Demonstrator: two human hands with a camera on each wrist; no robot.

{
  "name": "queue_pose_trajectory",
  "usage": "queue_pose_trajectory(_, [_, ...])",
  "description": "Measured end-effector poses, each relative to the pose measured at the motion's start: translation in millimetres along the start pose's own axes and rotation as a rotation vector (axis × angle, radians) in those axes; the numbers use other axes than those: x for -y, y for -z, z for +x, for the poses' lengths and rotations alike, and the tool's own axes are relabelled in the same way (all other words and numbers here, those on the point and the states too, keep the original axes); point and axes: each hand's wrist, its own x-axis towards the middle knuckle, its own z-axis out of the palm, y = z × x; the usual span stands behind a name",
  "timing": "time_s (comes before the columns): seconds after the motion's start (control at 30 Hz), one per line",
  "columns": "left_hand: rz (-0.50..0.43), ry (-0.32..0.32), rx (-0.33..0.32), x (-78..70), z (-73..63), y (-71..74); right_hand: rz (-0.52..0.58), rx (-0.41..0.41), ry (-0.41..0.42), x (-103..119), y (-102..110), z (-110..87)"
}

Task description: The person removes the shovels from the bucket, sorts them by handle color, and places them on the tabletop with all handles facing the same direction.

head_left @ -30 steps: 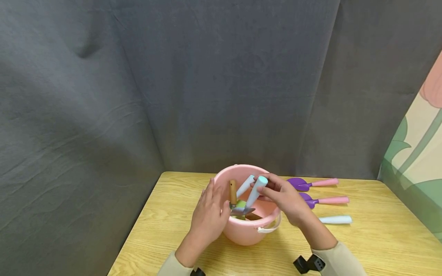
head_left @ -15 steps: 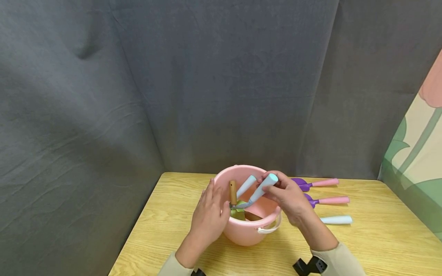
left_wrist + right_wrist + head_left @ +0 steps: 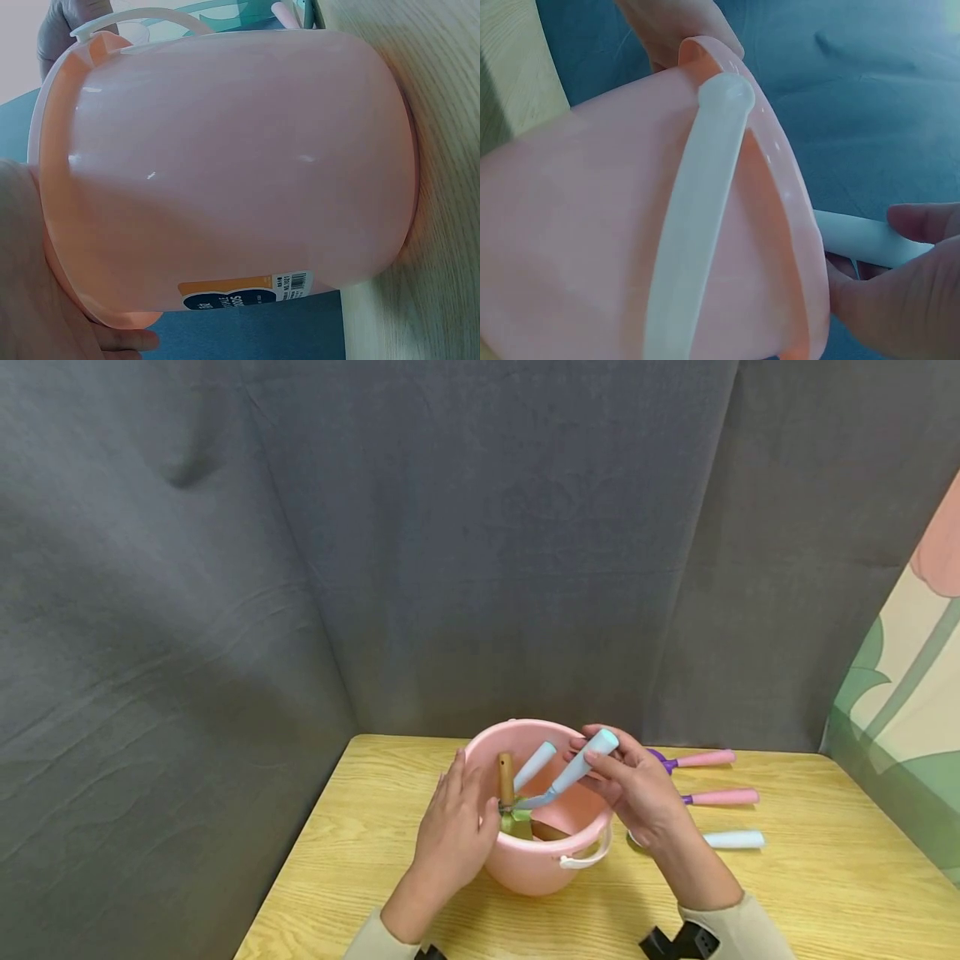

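A pink bucket (image 3: 528,870) stands on the table. My left hand (image 3: 456,827) rests over its left rim, fingers straight; the left wrist view shows fingertips past the rim. My right hand (image 3: 637,785), above the right side, pinches the pale blue handle of a trowel (image 3: 581,768) between thumb and fingers. The trowel tilts down to the left, its grey neck reaching into the bucket and its blade mostly hidden. Inside the bucket are a wooden handle (image 3: 507,777), a second pale blue handle (image 3: 536,763) and a green piece (image 3: 517,825).
Right of the bucket lie two purple tools with pink handles (image 3: 705,758) and a tool with a pale blue handle (image 3: 735,839), partly behind my right hand. The bucket's white carrying handle (image 3: 588,858) hangs at its right front. Grey cloth (image 3: 495,568) stands behind the wooden table (image 3: 360,827).
My right hand has moved right and slightly up, drawing the trowel with it and tilting its handle further right. My left hand has stayed on the rim.
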Motion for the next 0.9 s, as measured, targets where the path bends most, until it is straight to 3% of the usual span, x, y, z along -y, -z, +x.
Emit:
queue_pose_trajectory(0.27, [-0.002, -0.005, -0.003, -0.3, 0.8, 0.5, 0.029, -0.057, 0.011, -1, 2, -0.9])
queue_pose_trajectory(0.5, [0.000, -0.004, -0.005, -0.7, -0.7, 0.7, 0.273, -0.024, 0.028, 1, 7, -1.8])
queue_pose_trajectory(0.6, [-0.001, -0.004, -0.007, -0.6, -1.2, 0.3, 0.328, -0.021, 0.035, 2, 10, -2.3])
queue_pose_trajectory(0.9, [-0.011, 0.002, 0.000, -0.7, -0.4, 0.5, 0.251, -0.077, 0.033, 5, 11, -4.0])
